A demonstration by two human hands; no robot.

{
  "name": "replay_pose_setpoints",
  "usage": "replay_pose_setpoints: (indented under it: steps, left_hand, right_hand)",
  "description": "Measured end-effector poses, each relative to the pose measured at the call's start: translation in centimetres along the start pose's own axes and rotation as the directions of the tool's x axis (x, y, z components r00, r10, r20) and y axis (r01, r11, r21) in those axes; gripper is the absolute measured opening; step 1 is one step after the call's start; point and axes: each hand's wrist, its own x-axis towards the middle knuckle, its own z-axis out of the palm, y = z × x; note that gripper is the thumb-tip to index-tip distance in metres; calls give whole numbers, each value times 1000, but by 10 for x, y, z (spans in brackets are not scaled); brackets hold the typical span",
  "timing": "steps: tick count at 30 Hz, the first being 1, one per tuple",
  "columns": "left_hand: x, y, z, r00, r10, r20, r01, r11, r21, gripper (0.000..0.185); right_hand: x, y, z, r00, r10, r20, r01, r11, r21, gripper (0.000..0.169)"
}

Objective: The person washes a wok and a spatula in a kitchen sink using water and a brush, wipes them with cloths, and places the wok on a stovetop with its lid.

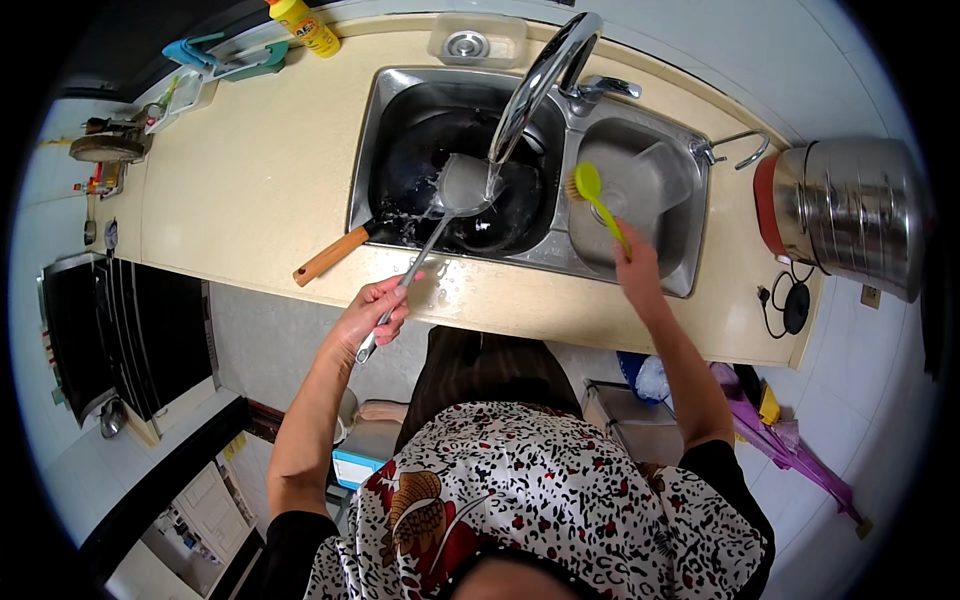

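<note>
My left hand point(377, 309) grips the handle of a metal wok spatula point(466, 186), whose broad head is under water running from the chrome faucet point(551, 79). Beneath the spatula, a dark wok point(420, 154) lies in the left sink basin, its wooden handle point(331, 256) sticking out over the front edge onto the counter. In my right hand point(637, 262) is a yellow-green dish brush point(589, 181), held over the right basin with its bristles facing left. A translucent plastic container point(664, 176) sits in that basin.
A plastic tray with a sink strainer point(466, 45) stands behind the sink. A yellow bottle point(306, 28) is at the back left. On the right are a small metal tap point(742, 146), a large steel pot point(847, 214) and a coiled black cord point(787, 304). Water drops dot the counter's front edge point(465, 292).
</note>
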Motion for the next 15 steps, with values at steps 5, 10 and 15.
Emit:
replay_pose_setpoints:
  steps: [5,10,15]
  left_hand:
    - [4,12,3,1000,5,-2,-5,1000,25,37]
    - [1,27,-2,999,29,-39,-26,997,70,37]
    - [-10,23,-13,995,6,-103,-2,999,37,34]
  right_hand:
    - [5,-89,51,982,-69,178,75,997,-28,42]
    - [76,-70,94,998,-65,-4,63,978,-197,38]
    - [54,-117,72,993,-86,79,100,976,-191,39]
